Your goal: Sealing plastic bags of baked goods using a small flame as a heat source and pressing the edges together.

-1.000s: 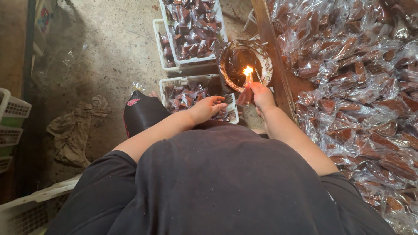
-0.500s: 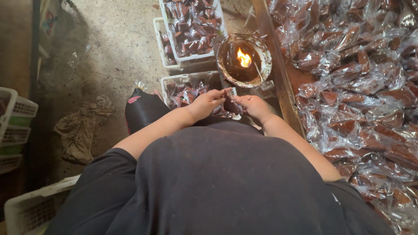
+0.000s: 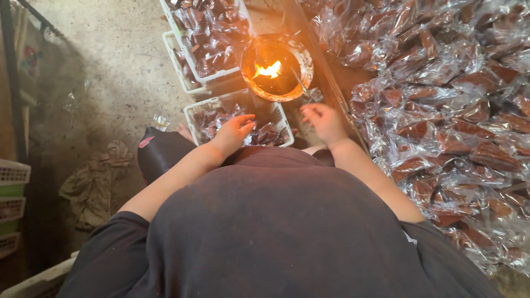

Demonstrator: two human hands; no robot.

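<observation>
My left hand (image 3: pixel 234 132) reaches into a white plastic basket (image 3: pixel 193 113) of brown pieces in clear wrappers; its fingers rest on the pieces, and I cannot tell if it grips one. My right hand (image 3: pixel 324 121) hovers just right of that basket with fingers loosely curled and nothing visible in it. A round bowl (image 3: pixel 301 58) with a small flame (image 3: pixel 269 70) burning inside stands just beyond both hands.
More white baskets (image 3: pixel 171 44) of wrapped pieces sit beyond the bowl. A big heap of wrapped brown pieces (image 3: pixel 458 121) covers the right side behind a wooden rail (image 3: pixel 323 77). A crumpled cloth (image 3: pixel 94 187) and stacked crates (image 3: pixel 11 198) lie left on the concrete floor.
My hands were together near the basket's right edge; they have parted. The left hand moved into the basket, the right drew back to the right. Earlier the right hand was at the flame.
</observation>
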